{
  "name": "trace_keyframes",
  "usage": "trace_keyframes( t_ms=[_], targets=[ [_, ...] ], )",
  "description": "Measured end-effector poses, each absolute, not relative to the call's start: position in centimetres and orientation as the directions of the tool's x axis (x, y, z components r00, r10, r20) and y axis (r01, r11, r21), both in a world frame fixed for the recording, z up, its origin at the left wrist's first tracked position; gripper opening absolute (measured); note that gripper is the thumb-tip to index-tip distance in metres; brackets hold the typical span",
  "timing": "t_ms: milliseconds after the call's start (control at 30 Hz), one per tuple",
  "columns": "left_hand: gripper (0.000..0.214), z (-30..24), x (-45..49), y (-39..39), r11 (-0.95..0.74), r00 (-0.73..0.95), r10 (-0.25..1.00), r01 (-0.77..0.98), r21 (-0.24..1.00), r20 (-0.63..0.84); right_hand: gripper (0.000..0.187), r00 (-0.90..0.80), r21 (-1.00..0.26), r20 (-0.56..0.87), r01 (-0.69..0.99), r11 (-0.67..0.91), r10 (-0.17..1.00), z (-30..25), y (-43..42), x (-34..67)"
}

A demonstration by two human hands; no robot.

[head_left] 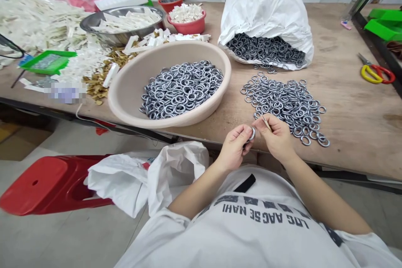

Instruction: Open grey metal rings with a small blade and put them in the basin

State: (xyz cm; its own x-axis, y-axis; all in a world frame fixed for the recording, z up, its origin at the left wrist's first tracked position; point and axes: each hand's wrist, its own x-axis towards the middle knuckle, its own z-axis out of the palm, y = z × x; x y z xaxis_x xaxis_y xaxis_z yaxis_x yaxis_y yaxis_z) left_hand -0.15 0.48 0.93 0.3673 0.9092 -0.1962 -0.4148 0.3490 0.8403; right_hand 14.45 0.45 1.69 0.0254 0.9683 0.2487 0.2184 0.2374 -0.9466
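My left hand [235, 145] is closed on a grey ring [252, 134], pinched between thumb and fingers above the table's front edge. Close beside it, my right hand [278, 136] pinches a thin, pale stick-like tool [266, 124]; its exact kind is too small to tell. A loose pile of grey rings [284, 100] lies on the table just beyond my right hand. To the left stands a wide beige basin [125, 102] holding a heap of the same rings. Behind the pile, a white sack [266, 6] lies with its mouth towards me, rings spilling out.
Yellow-and-red scissors [375, 73] lie at the right, near green bins [385, 25]. White and brass-coloured parts crowd the left, around a steel bowl [109, 39], a red bowl [188, 27] and a green tray [48, 62]. Below are a red stool [40, 184] and a white bag [176, 167].
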Motion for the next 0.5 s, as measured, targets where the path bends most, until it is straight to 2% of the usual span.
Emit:
trace_keyframes(
  t_ms=[67,167,267,400,500],
  targets=[
    [0.039,0.9,-0.4,0.6,0.327,0.359,0.917,-0.424,0.844,-0.174,0.031,0.014,-0.910,0.286,0.317,0.267,0.958,2.0,0.1,14.9],
    [0.039,1.0,-0.6,0.7,0.321,0.327,0.928,-0.451,0.832,-0.181,0.033,-0.133,-0.764,0.357,0.528,0.371,0.925,2.4,-0.8,15.2],
    [0.040,1.0,-0.6,0.9,0.340,0.313,0.927,-0.470,0.814,-0.206,0.039,-0.213,-0.653,0.368,0.634,0.415,0.905,2.6,-1.8,15.0],
    [0.041,0.9,-0.6,0.7,0.376,0.356,0.909,-0.469,0.799,-0.218,0.042,-0.228,-0.644,0.350,0.645,0.411,0.908,2.2,-1.7,15.0],
    [0.042,0.9,-0.8,0.1,0.380,0.457,0.874,-0.428,0.820,-0.166,0.044,-0.158,-0.687,0.279,0.657,0.312,0.947,1.6,-0.1,15.9]
  ],
)
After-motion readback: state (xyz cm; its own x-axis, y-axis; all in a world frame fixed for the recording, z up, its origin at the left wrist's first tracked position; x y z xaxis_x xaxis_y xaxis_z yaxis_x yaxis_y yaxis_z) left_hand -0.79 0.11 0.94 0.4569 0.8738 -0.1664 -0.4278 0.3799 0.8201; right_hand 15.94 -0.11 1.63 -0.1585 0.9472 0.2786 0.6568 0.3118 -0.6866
